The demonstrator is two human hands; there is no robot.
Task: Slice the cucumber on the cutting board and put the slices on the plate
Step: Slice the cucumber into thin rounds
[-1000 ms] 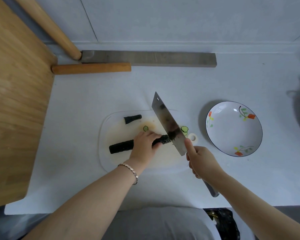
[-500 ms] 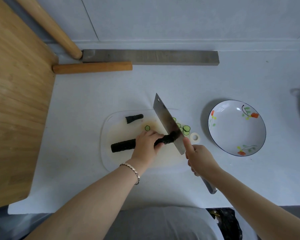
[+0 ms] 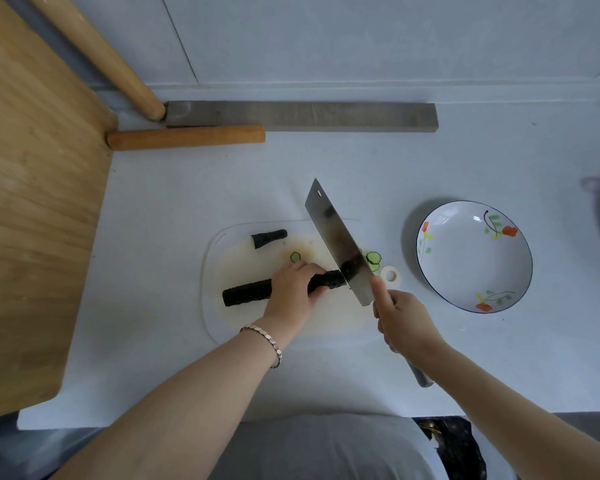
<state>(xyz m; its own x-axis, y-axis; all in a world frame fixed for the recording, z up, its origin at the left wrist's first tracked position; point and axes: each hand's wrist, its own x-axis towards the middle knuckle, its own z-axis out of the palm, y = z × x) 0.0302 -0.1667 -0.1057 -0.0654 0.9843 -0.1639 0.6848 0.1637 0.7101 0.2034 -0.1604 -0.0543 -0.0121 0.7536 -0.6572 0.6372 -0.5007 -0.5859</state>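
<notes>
- Your left hand (image 3: 293, 289) is curled over the cucumber (image 3: 246, 293), fingertips tucked just short of the cut end. That pins the cucumber to the cutting board (image 3: 326, 322) and keeps your knuckles, not your fingertips, facing the blade.
- Your right hand (image 3: 404, 320) is wrapped round the handle of the cleaver (image 3: 336, 237), with the forefinger laid straight up the blade's side, probably to steady the angle.
- The blade stands tilted with its edge at the cucumber's right end, so the cuts fall away from your holding hand.
- The cucumber lies lengthways across the board, most of it uncut and sticking out left of your hand.
- A few slices (image 3: 373, 259) lie just right of the blade, near the board's edge; a lone slice (image 3: 295, 257) sits behind your fingers, and the stem end (image 3: 269, 238) lies at the back.
- The plate (image 3: 465, 258) waits right of the board with no cucumber on it. A small white ring (image 3: 390, 273) lies between slices and plate, so mind it when you carry them over.
- The wooden table (image 3: 32, 202), grey bar (image 3: 302, 114) and wooden stick (image 3: 186, 137) are well apart from your work.
</notes>
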